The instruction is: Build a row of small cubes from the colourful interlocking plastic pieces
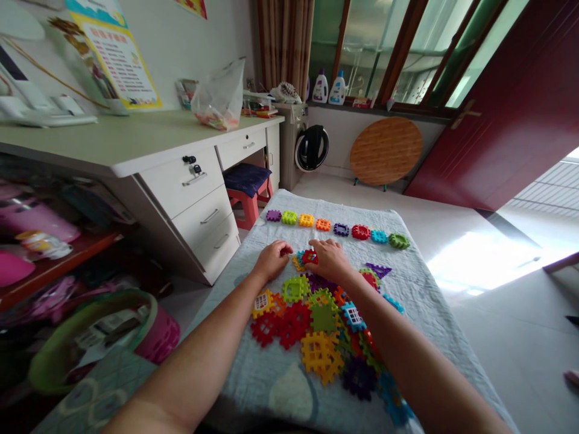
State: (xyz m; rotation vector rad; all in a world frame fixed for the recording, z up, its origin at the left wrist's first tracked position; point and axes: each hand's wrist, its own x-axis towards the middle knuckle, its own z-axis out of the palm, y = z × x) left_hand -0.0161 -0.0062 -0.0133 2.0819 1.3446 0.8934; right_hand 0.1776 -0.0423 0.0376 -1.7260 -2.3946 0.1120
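Note:
My left hand [272,260] rests on the cloth with its fingers curled in, and no piece shows in them. To its right, my right hand [331,258] reaches over a small red plastic building block [309,257], thumb and forefinger at its sides. Touching or just behind that block are yellow and blue notched pieces [298,261], partly covered. Below my hands lies a loose pile of notched building pieces, among them a lime square [295,289], red pieces [294,324] and a yellow-orange one [320,354]. My right forearm hides part of the pile.
Several assembled blocks stand in a row across the far end of the cloth-covered table [253,374], from a purple one [274,215] to a green one [399,241]. A white desk [190,181] stands left, with a stool [248,179] under it.

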